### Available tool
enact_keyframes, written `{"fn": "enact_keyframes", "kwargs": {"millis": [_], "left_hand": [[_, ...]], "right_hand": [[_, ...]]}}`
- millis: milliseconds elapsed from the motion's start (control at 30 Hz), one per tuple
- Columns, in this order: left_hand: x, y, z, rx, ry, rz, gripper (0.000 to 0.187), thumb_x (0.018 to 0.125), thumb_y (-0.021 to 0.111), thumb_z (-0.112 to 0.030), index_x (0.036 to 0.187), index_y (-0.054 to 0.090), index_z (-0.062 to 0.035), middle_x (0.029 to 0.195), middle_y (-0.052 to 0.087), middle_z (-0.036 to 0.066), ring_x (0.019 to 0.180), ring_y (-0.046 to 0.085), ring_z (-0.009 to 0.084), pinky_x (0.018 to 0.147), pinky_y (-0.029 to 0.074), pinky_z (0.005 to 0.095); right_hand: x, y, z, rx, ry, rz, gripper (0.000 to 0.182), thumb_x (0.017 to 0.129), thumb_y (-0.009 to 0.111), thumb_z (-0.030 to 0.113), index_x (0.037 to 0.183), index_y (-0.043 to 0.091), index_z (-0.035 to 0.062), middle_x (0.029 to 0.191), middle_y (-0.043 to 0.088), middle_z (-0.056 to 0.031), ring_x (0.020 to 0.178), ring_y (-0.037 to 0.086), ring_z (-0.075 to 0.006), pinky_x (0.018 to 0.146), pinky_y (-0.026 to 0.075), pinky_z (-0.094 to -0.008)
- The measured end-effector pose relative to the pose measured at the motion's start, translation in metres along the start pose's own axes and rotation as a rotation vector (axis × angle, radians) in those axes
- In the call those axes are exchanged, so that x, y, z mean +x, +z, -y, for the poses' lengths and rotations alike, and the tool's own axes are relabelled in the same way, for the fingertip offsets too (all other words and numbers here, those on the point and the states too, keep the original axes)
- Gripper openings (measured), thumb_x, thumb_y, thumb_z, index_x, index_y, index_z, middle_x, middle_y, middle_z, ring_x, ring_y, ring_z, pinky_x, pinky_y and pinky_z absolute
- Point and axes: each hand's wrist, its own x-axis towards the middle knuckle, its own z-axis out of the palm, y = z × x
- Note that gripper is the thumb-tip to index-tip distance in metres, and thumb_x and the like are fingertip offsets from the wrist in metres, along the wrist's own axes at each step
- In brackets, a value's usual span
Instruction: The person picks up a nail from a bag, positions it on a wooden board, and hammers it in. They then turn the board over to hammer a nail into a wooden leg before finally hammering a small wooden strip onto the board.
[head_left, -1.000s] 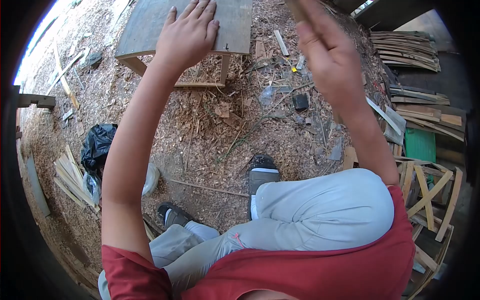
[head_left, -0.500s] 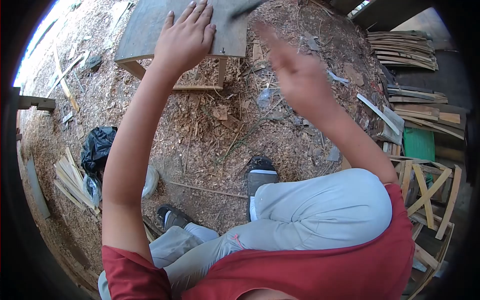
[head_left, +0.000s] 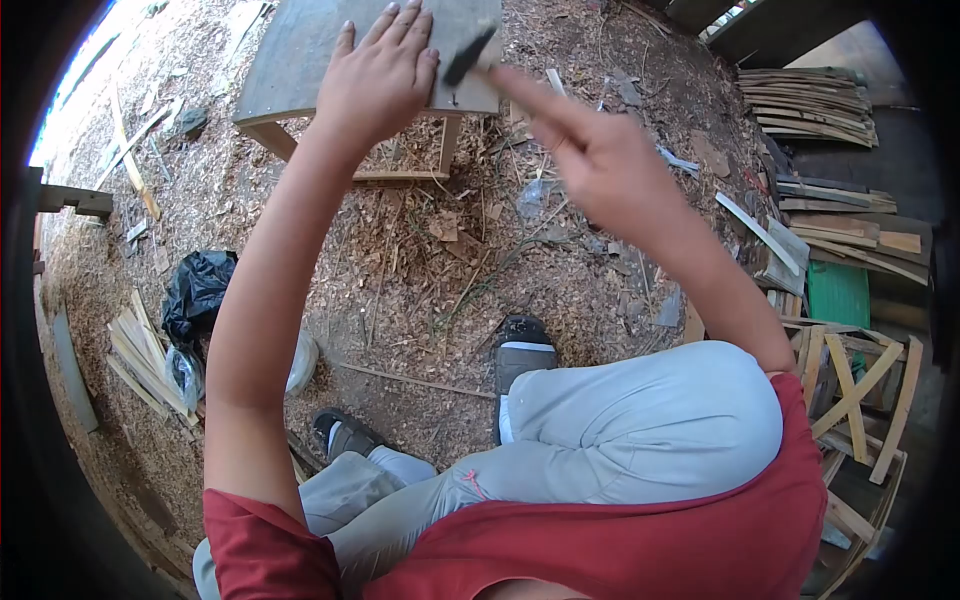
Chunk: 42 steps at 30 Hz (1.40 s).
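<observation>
My left hand (head_left: pixel 382 75) lies flat on the plywood top of a small wooden table (head_left: pixel 290 65), its fingers stretched toward the far side. In my right hand (head_left: pixel 600 150) is the handle of a hammer (head_left: pixel 468 57), with the index finger along it. The hammer's dark head hangs over the near right part of the panel, just above a nail (head_left: pixel 454 99) that stands up near the edge. Motion blurs the hammer and right hand a little. Beneath the top, wooden legs and a lower rail (head_left: pixel 400 176) show.
Wood shavings cover the ground. A black plastic bag (head_left: pixel 200 290) and thin wood strips (head_left: pixel 145 360) lie at left. Stacked slats (head_left: pixel 805 105), a green panel (head_left: pixel 838 293) and a crossed wooden frame (head_left: pixel 858 385) stand at right. My shoe (head_left: pixel 525 350) is below the table.
The hammer has come down and its head is now near the nail, with my right hand slightly lower. My left hand stays flat on the panel.
</observation>
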Motion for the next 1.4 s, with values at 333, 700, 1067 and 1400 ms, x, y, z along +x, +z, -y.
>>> {"fn": "enact_keyframes", "kwargs": {"millis": [333,700,1067,1400], "left_hand": [[-0.001,-0.004,0.001,-0.018,0.024,-0.026,0.059,0.113,0.031,-0.04,0.169,0.035,-0.0201,0.176,0.031,-0.002,0.162,0.028,0.0194,0.134,0.019,0.0518],[-0.002,-0.004,0.001,-0.04,0.016,-0.014,0.06,0.114,0.029,-0.041,0.169,0.035,-0.0191,0.176,0.032,-0.001,0.162,0.028,0.0202,0.133,0.019,0.0534],[-0.002,0.004,0.011,-0.089,0.029,-0.064,0.057,0.114,0.035,-0.04,0.166,0.04,-0.0177,0.175,0.034,0.002,0.162,0.029,0.0221,0.134,0.019,0.0508],[-0.094,-0.004,-0.057,-1.002,-0.54,-0.636,0.038,0.102,0.071,-0.032,0.117,0.06,0.0014,0.123,0.064,0.019,0.123,0.06,0.0334,0.104,0.048,0.0441]], "right_hand": [[0.002,-0.002,-0.004,-0.146,0.058,0.137,0.044,0.111,0.057,0.016,0.154,0.061,0.025,0.072,0.069,-0.0046,0.054,0.052,-0.007,0.051,0.043,-0.0302],[0.013,-0.011,-0.008,-0.132,0.156,0.113,0.048,0.111,0.056,0.016,0.157,0.057,0.0308,0.095,0.073,-0.0058,0.059,0.052,-0.0097,0.06,0.049,-0.0304],[0.021,-0.017,-0.004,0.035,0.02,-0.203,0.047,0.11,0.057,0.021,0.155,0.059,0.0359,0.067,0.064,-0.007,0.051,0.052,-0.0112,0.053,0.046,-0.0324],[0.006,0.001,-0.015,0.122,0.125,-0.054,0.048,0.109,0.058,0.023,0.156,0.058,0.0297,0.083,0.071,-0.0107,0.063,0.06,-0.0165,0.068,0.052,-0.0361]]}}
